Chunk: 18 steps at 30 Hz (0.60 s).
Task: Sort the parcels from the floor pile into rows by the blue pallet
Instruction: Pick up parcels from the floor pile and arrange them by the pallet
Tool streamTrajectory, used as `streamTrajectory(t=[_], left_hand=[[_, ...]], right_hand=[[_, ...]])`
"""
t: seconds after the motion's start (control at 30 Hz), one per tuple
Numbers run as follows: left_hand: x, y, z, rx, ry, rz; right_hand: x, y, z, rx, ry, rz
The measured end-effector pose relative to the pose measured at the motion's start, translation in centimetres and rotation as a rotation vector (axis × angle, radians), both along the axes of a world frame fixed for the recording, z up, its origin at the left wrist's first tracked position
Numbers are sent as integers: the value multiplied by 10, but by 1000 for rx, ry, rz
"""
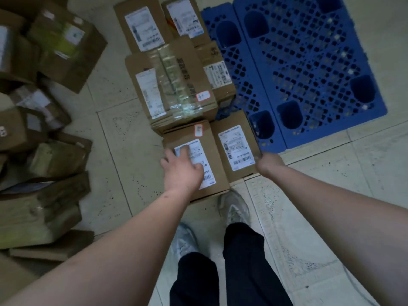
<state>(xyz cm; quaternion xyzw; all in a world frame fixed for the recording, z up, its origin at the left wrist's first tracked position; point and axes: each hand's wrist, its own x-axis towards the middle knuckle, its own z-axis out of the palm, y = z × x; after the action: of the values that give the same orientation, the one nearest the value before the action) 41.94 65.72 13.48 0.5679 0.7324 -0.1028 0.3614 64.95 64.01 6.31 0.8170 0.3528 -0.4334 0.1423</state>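
Note:
Brown cardboard parcels with white labels lie in two rows on the floor, along the left side of the blue pallet [309,69]. My left hand [182,167] rests flat, fingers spread, on the label of the nearest left parcel [212,149]. My right hand [268,163] holds the right edge of the nearest right parcel [223,129], its fingers curled out of sight over that side. A taped parcel [183,78] lies on top of others further along the row. The floor pile [44,138] of unsorted parcels sits at the left.
My two feet in pale shoes [234,208] stand just behind the nearest parcels. Bare tiled floor [123,138] separates the pile from the rows. More tiled floor lies to the right of my legs and below the pallet.

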Motion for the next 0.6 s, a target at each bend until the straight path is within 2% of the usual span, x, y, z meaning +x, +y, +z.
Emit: streamTrajectory(t=[0.13,0.23,0.4,0.5,0.6], left_hand=[[-8,5,6,-73,-62,23],[-26,14,26,-75,-149,171],[-82,13,83,-17,-112,466],[-132,-12,108,-8,-89,663],[-186,-54,123,-14,-80,792]], right_hand=[[-17,23,2,-94,-127,35],[-39,40,43,160,-197,13],[-121,81,138,580,-298,284],[-200,99,176,688,-229,522],[-287,90,194,721,-73,699]])
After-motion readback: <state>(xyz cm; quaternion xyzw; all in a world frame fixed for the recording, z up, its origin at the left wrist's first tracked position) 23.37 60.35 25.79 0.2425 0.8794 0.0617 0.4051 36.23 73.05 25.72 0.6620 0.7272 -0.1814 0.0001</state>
